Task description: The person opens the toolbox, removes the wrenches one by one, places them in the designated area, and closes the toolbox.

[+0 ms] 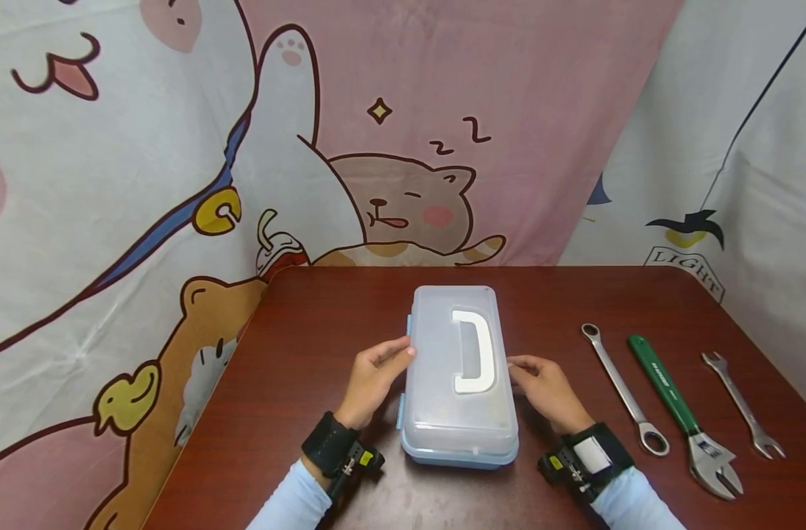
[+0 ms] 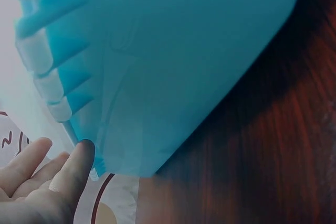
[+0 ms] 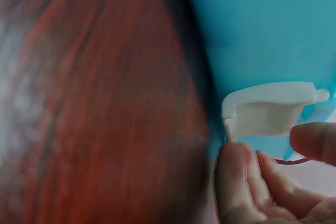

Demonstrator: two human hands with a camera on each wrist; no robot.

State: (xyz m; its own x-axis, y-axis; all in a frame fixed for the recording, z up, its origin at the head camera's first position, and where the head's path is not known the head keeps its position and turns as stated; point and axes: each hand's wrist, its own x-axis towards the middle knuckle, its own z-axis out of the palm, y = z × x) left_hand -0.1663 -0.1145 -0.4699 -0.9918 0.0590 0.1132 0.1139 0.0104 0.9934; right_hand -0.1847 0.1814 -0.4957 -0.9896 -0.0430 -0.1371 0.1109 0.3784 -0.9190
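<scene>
A toolbox (image 1: 432, 419) with a cloudy clear lid and a light blue base stands closed on the table, its white carry handle (image 1: 486, 353) lying flat on top. My left hand (image 1: 371, 383) is at the toolbox's left side, fingertips by the hinge edge; in the left wrist view its fingers (image 2: 71, 182) are nearly straight. On the opposite side, my right hand (image 1: 550, 391) has its thumb and curled fingertips around a white latch (image 3: 270, 94). The head view hides this latch behind the lid's edge.
Right of the toolbox lie a ratcheting ring wrench (image 1: 621, 386), a green-handled adjustable wrench (image 1: 667, 386) and a smaller open-ended wrench (image 1: 740, 401). The brown wooden table (image 1: 336, 302) ends at a printed cloth (image 1: 522, 110) behind it.
</scene>
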